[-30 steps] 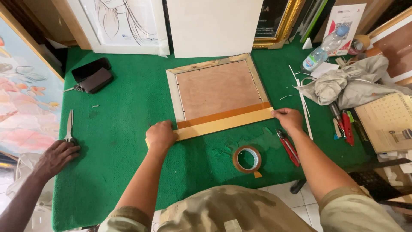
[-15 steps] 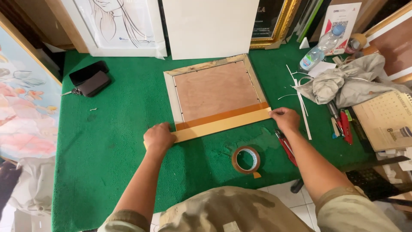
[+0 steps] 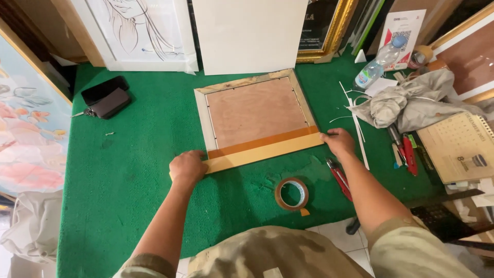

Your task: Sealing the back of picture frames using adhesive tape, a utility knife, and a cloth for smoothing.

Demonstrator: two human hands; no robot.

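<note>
left hand (image 3: 188,167) and right hand (image 3: 338,142) pressing brown tape strip (image 3: 262,148), picture frame back (image 3: 254,113)

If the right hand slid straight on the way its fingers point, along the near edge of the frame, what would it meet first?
The right hand points leftward along the brown tape strip. Following it, the first thing met would likely be the left hand pressing the strip's other end.

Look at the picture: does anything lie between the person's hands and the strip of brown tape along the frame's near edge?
Nothing visible: the left hand and right hand already rest on the ends of the tape strip; the tape roll lies nearer, off to the side.

Bright, even light; sharp, wide-angle bending at edges.
</note>
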